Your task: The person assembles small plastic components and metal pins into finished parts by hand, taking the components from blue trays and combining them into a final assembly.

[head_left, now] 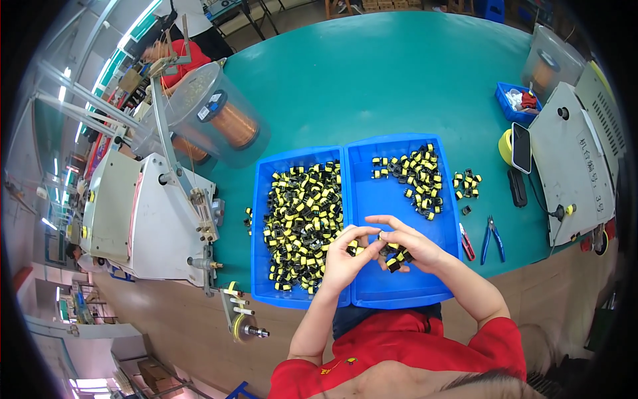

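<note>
My left hand point(341, 267) is closed in a pinch over the blue trays, near the divide between them. At its fingertips is a small coil, mostly hidden by the fingers. My right hand point(423, 251) meets it fingertip to fingertip, its fingers curled around several small black-and-yellow wound coils point(393, 264). Below the hands lies the right blue tray point(372, 199), with a loose group of the same coils point(425, 176) along its far and right side. The left blue tray point(264, 173) is heaped with many more coils point(299, 219).
Right of the trays lie loose coils point(467, 184), red-handled cutters point(467, 243), blue-handled pliers point(492, 239) and a phone point(522, 147) on a yellow roll. Winding machines point(166, 223) flank the green table point(319, 80). Copper wire spools point(232, 123) stand at left; a person point(183, 63) sits beyond.
</note>
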{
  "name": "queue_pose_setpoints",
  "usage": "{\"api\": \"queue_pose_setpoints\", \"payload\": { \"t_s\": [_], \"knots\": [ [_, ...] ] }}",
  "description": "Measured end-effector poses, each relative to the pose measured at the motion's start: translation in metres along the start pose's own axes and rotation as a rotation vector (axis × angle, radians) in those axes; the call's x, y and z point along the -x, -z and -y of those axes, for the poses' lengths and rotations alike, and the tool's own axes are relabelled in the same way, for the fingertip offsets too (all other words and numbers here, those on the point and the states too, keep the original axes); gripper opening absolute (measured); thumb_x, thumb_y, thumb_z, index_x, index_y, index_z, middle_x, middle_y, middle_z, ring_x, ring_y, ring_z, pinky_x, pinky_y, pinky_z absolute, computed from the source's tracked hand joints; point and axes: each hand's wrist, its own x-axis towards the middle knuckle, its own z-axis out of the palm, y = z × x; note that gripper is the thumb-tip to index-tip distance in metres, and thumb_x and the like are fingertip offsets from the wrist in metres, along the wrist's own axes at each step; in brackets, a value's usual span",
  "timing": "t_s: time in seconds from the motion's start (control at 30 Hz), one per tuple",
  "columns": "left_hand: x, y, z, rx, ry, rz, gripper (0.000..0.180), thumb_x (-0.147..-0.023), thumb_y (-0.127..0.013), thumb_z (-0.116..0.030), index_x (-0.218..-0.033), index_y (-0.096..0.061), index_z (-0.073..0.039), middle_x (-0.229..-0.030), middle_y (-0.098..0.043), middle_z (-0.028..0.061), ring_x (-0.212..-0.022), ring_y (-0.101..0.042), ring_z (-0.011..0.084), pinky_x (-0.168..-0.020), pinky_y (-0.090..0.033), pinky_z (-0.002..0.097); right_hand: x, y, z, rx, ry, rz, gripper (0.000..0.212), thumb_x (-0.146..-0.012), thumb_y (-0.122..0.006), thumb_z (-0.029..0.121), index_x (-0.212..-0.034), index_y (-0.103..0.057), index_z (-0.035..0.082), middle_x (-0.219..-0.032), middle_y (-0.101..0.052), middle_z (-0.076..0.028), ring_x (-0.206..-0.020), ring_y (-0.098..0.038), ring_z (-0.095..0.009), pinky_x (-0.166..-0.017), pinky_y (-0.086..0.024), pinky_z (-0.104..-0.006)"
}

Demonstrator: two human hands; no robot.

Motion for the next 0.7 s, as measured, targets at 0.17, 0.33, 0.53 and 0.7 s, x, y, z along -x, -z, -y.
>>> {"api": "queue_pose_setpoints", "payload": {
  "t_s": [0.17,0.33,0.53,0.7],
  "knots": [
    [-0.001,-0.001,0.003,-0.089,-0.224,-0.159,0.025,-0.076,-0.065,-0.003,-0.101,-0.061,-0.003,-0.076,-0.055,0.0,-0.069,-0.049,0.0065,-0.063,-0.04,0.0205,-0.002,0.004,-0.001,0.035,-0.021,-0.078,0.037,-0.089,-0.051,0.033,-0.117,-0.045,0.009,-0.082,-0.056,-0.003,-0.067,-0.057,-0.009,-0.039,-0.035,-0.0187],
    [0.001,-0.004,-0.009,0.154,0.063,-0.172,0.027,-0.081,-0.061,-0.007,-0.107,-0.058,-0.001,-0.082,-0.058,0.0021,-0.064,-0.047,0.0052,-0.05,-0.035,0.0167,0.0,0.0,-0.002,0.143,0.097,-0.228,0.029,-0.083,-0.06,0.021,-0.107,-0.05,0.007,-0.083,-0.057,-0.001,-0.069,-0.056,-0.007,-0.045,-0.037,-0.0189],
    [0.0,0.005,0.002,0.465,0.233,-0.01,0.029,-0.085,-0.058,-0.01,-0.112,-0.055,0.002,-0.076,-0.055,0.0008,-0.057,-0.043,0.0038,-0.043,-0.025,0.0164,-0.005,-0.002,-0.016,0.633,0.583,-0.435,0.023,-0.075,-0.064,0.003,-0.096,-0.055,0.005,-0.082,-0.058,-0.004,-0.081,-0.058,-0.013,-0.074,-0.047,-0.0278],
    [0.001,0.005,0.0,0.406,0.261,0.001,0.032,-0.083,-0.063,-0.016,-0.113,-0.058,-0.006,-0.075,-0.054,-0.0015,-0.059,-0.044,0.0022,-0.048,-0.032,0.0138,-0.006,-0.004,-0.014,0.868,0.74,-0.472,0.026,-0.071,-0.064,0.002,-0.095,-0.055,0.003,-0.081,-0.058,-0.007,-0.077,-0.059,-0.018,-0.071,-0.047,-0.0284]
  ]
}}
